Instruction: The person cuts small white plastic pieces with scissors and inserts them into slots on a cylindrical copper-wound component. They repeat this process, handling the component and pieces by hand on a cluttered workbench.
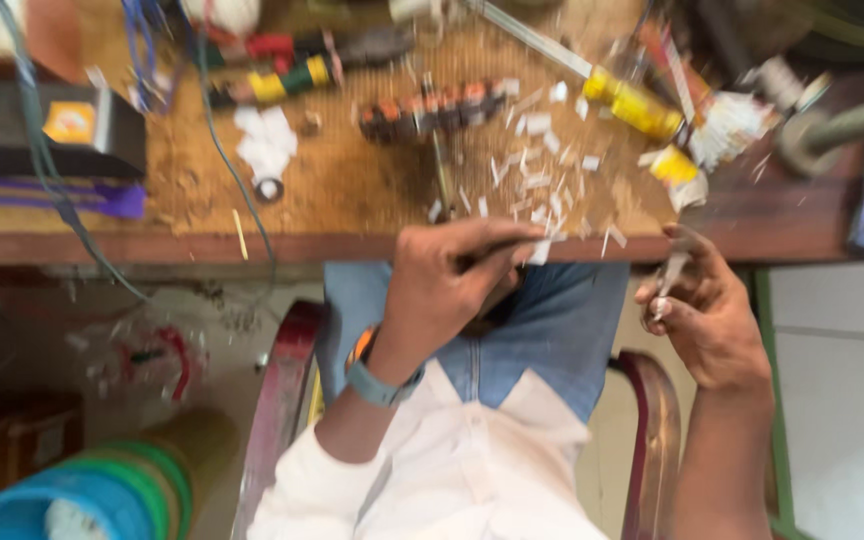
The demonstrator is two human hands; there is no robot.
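Head view: left hand [449, 285] grips a thin dark tool, right hand [704, 310] pinches a pale strip [670, 272]; many white snippets [537, 160] already litter the brown wooden tabletop [352, 190].

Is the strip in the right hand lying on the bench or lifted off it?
Lifted. The right hand pinches the pale strip between its fingertips, just off the front edge of the wooden bench, above the lap.

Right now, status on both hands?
Left hand closed on a thin dark tool at the bench edge. Right hand pinching a small pale piece. White scraps littering the bench.
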